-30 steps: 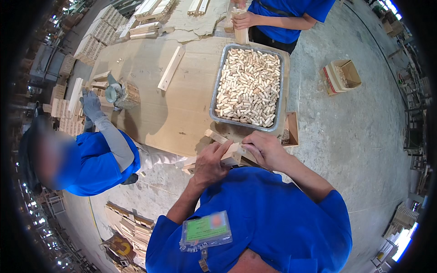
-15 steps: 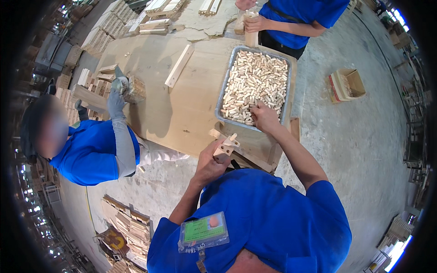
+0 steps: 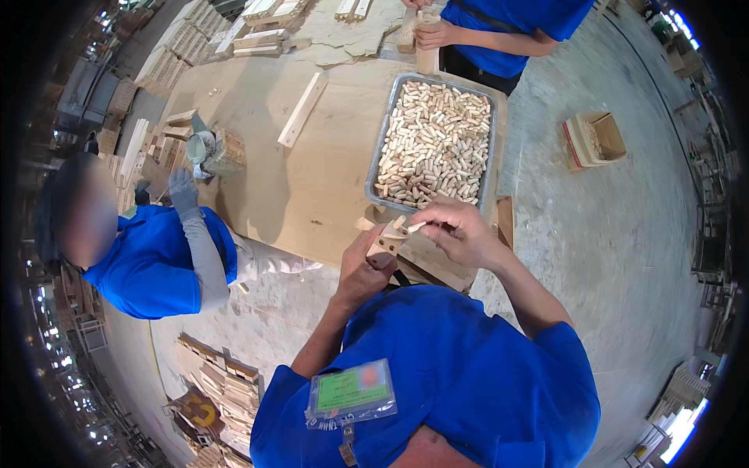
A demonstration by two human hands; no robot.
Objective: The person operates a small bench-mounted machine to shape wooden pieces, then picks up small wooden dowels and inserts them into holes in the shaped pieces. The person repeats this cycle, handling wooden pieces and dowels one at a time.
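1. Head view: the right hand (image 3: 460, 232), which reached into the tray (image 3: 380, 148) of dowels (image 3: 437, 144) half a second ago, is back at the chest, pinching one dowel (image 3: 415, 227) against the wooden block (image 3: 385, 243).
2. The left hand (image 3: 360, 269) stays clamped around that block, just off the desk (image 3: 312, 179) edge, below the tray.
3. Both forearms bend inward, hands nearly touching.
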